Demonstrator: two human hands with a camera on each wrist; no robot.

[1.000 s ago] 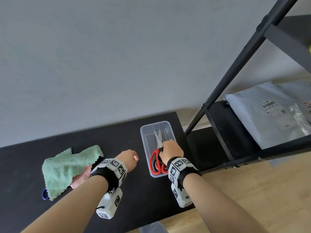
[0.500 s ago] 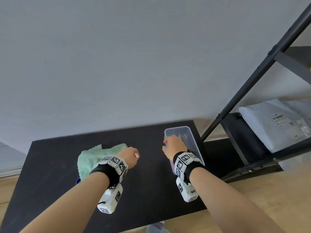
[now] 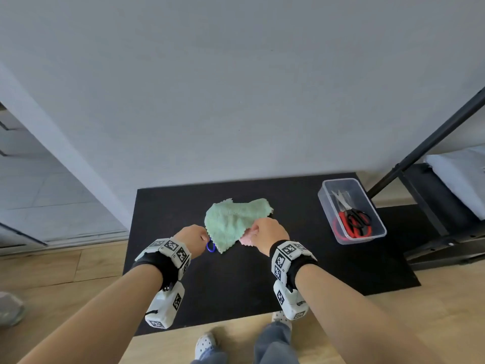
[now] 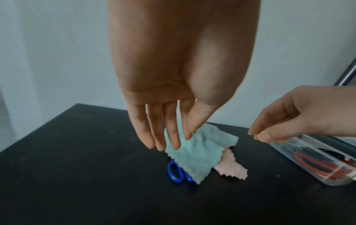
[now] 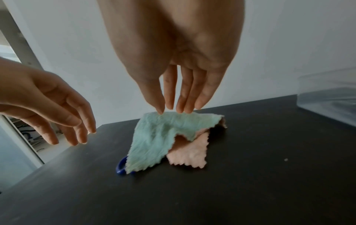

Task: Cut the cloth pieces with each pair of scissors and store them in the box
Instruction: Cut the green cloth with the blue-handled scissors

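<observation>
A green cloth (image 3: pixel 233 219) lies on the black table (image 3: pixel 288 258), partly covering a pink cloth (image 3: pixel 246 239) and a pair of blue-handled scissors (image 3: pixel 210 247). My left hand (image 4: pixel 169 141) hovers over the green cloth's (image 4: pixel 194 155) left edge, its fingers straight and holding nothing. My right hand (image 5: pixel 173 109) hangs just above the cloth's (image 5: pixel 154 137) far edge, fingers straight and empty. A clear plastic box (image 3: pixel 324 203) at the table's right holds red scissors (image 3: pixel 343 224) and black scissors (image 3: pixel 358 219). Only the blue scissors' handles (image 4: pixel 174 172) show.
A black metal shelf (image 3: pixel 420 153) stands right of the table, with a grey parcel (image 3: pixel 459 179) on it. A wall runs behind the table. Wooden floor and my feet (image 3: pixel 206 345) lie below the table's near edge.
My right hand let go of the red scissors in the box and moved left to the cloths. My left hand opened and moved over the green cloth. The head view swung left.
</observation>
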